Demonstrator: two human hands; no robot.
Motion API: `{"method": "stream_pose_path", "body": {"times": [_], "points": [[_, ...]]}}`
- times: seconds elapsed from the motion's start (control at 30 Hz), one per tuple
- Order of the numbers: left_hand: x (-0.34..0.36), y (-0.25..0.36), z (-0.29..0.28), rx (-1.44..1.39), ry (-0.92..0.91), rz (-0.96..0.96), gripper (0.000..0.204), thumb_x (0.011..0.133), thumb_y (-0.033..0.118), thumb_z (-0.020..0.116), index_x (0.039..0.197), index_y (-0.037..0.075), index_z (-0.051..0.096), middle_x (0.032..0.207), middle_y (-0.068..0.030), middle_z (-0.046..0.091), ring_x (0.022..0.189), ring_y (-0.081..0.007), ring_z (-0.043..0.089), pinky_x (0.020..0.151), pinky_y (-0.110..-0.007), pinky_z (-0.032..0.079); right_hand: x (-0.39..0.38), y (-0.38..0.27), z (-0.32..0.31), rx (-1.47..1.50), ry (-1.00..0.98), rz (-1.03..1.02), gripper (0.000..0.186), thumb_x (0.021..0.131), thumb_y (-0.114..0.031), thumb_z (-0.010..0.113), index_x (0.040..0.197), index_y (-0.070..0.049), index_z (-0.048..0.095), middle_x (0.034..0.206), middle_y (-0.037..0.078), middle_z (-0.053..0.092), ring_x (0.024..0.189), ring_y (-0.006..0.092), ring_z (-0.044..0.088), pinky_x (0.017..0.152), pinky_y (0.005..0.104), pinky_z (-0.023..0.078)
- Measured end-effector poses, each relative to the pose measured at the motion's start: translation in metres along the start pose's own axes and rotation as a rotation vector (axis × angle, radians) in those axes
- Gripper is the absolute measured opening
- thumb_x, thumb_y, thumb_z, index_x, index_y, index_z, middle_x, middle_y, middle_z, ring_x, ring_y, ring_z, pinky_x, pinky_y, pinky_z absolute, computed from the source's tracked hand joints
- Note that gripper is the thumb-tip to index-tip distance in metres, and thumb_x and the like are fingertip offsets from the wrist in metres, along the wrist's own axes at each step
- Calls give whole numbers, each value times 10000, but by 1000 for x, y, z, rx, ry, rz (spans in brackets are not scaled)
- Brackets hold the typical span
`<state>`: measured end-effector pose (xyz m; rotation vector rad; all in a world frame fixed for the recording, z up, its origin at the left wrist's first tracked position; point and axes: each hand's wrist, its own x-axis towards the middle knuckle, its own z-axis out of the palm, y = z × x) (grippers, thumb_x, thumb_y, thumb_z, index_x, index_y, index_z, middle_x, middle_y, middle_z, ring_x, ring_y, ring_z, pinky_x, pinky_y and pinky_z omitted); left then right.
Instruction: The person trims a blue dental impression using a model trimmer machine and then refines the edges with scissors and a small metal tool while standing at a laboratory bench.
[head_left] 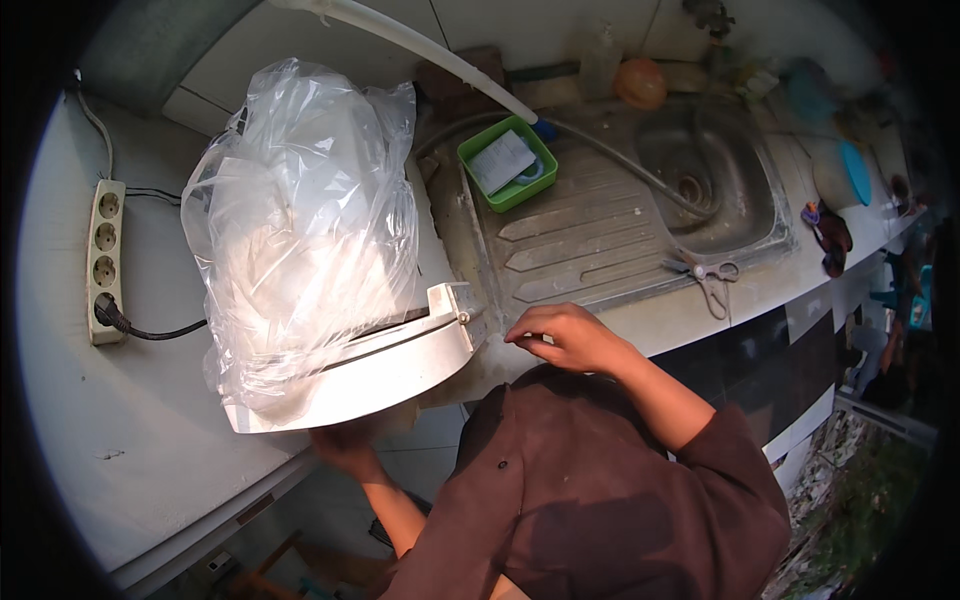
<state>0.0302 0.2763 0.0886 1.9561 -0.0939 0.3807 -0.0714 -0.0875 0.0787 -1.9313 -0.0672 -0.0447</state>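
A white appliance with a curved front rim (350, 390) stands on the counter at the left, its upper part wrapped in a clear plastic bag (310, 230). My left hand (345, 447) is low at the front edge of the appliance, in shadow; its fingers are hidden beneath the rim. Just right of the appliance, my right hand (566, 338) hovers by the counter's front edge. Its fingers are loosely bent, with a gap between thumb and forefinger, and nothing shows in them.
A power strip (106, 262) with a black plug lies left of the appliance. Behind my right hand is a steel sink (700, 180) with a hose, a green basket (508, 165) on its drainboard, and scissors (708, 275) at its front edge. A white pipe (420, 48) slants overhead.
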Motion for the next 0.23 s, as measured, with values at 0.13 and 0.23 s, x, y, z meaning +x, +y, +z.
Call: {"method": "stream_pose_path", "body": {"times": [0.13,0.23], "points": [[-14,-34,-20,-145,88,-178,459,1014,273,475,1368,-18,492,1355,-161,536,1196,-299,549,1004,-439,476,12,40,-71,-77,354,293,174,868,-169,693,1002,-59,705,923,88,719,715,235,660,667,339,520],[-17,-36,-16,2,198,-173,471,1010,285,492,1376,-11,488,1356,-157,542,1240,-307,528,1050,-467,439,43,64,-111,-216,546,354,170,861,-181,696,997,-79,695,891,76,721,638,235,645,631,354,514]]}}
